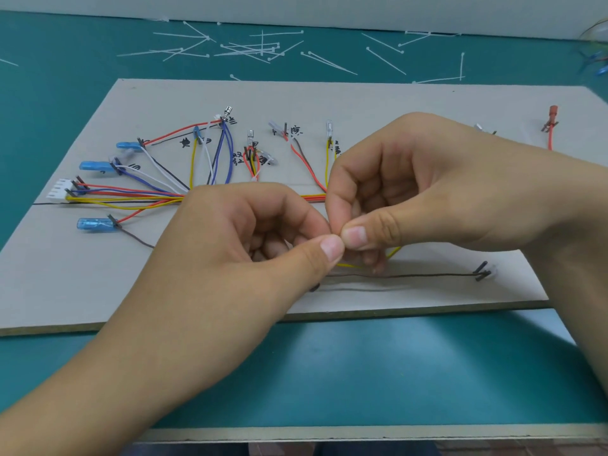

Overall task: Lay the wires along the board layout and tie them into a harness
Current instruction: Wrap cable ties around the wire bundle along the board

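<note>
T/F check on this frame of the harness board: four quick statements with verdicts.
1. The left hand and the right hand pinch at one spot above the board. True; what they pinch is hidden.
2. The loose cable ties lie on the board. False: they lie on the teal table beyond it.
3. A white connector sits at the board's left edge. True.
4. The red terminal is at the board's left end. False: it stands near the far right corner.
</note>
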The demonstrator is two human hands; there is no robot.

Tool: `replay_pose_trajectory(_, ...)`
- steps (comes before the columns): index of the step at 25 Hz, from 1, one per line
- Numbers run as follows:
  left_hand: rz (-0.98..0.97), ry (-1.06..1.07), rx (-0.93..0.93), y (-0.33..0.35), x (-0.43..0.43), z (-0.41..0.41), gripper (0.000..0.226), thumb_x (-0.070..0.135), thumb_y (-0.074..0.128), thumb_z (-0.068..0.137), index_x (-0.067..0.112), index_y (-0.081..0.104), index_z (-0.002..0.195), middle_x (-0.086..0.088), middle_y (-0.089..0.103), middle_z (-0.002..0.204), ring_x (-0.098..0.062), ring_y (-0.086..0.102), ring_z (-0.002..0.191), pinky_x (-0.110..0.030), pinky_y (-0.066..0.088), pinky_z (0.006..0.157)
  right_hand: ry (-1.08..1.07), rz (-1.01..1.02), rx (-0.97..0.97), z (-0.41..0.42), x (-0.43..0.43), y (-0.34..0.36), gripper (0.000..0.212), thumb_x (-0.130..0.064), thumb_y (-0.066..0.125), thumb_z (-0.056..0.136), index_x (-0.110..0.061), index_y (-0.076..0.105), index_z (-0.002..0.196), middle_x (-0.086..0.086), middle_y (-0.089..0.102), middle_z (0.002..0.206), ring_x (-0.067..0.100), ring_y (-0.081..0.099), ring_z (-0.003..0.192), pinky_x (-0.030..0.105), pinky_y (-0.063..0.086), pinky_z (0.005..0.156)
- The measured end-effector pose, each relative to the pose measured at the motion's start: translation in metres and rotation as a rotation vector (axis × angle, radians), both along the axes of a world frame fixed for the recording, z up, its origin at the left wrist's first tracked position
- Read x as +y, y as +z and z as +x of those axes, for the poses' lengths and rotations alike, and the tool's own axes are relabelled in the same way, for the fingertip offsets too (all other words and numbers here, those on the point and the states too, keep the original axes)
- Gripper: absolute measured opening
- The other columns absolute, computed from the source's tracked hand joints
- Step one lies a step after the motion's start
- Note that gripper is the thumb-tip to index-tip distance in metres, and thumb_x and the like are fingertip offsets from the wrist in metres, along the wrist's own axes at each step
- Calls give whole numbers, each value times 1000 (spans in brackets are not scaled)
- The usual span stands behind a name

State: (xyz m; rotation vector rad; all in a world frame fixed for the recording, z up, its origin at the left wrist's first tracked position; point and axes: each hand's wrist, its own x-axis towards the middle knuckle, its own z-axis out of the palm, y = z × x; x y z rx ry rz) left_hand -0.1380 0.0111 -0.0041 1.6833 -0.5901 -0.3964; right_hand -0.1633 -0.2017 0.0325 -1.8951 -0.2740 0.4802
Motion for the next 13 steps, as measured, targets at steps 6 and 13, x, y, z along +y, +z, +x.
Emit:
replay_pose_trajectory(6, 11, -18, 21, 3, -1, 2, 9, 26, 78, 70, 21, 78, 77, -4, 71, 62, -24, 53, 54, -28, 40, 52, 19, 1, -20, -1, 0, 0, 6, 3, 65, 87, 0, 69, 85, 2, 69, 67, 16, 62, 62, 29, 53, 62)
replay_pose_trajectory(13, 82, -52, -73, 3, -3, 1, 4, 20, 73, 69, 18, 75, 72, -6, 64, 60, -34, 49, 54, -29, 36, 50, -7, -36, -98, 0, 1, -1, 7, 2, 63, 86, -1, 69, 85, 11, 71, 75, 16, 61, 63, 29, 54, 62)
